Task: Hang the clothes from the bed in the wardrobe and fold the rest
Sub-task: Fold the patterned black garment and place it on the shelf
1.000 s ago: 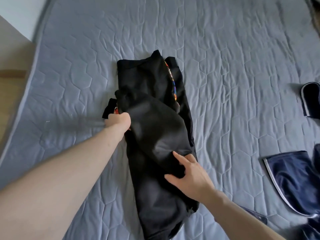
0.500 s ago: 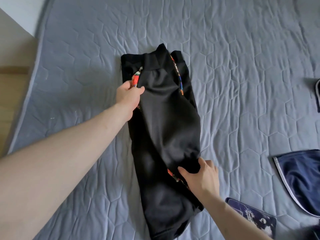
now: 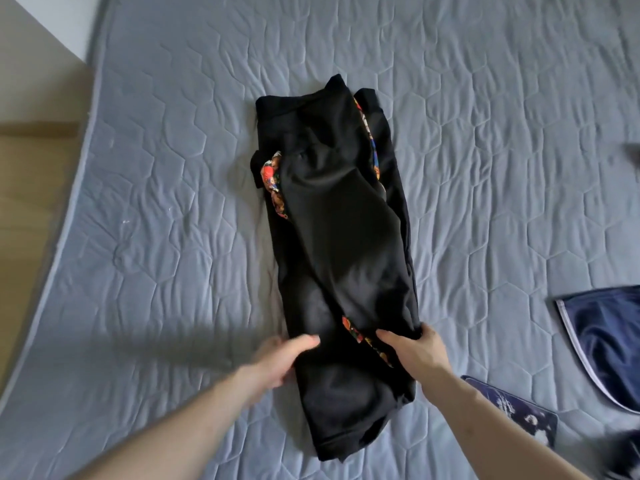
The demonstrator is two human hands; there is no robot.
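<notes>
A bed (image 3: 485, 133) covered in a grey quilted mattress pad with a hexagon stitch fills most of the view. Its left edge curves down the frame, with a wooden floor (image 3: 27, 188) beyond it and a pale wall (image 3: 38, 19) at the top left corner.

A black garment (image 3: 339, 244) lies folded lengthwise into a long narrow strip in the middle of the bed, running from the far side toward the near edge. Bits of a bright orange and blue print show at its left side, along its right seam and near the hands.

The left hand (image 3: 277, 362) rests on the strip's left edge near its lower end, thumb lying on top of the cloth, fingers blurred. The right hand (image 3: 415, 348) grips the strip's right edge at about the same level, thumb on top and fingers curled around the fabric.

Toward the bed's right edge lies a navy garment (image 3: 602, 341) with white piping, and nearer the bottom right corner a dark blue printed item (image 3: 512, 407).
</notes>
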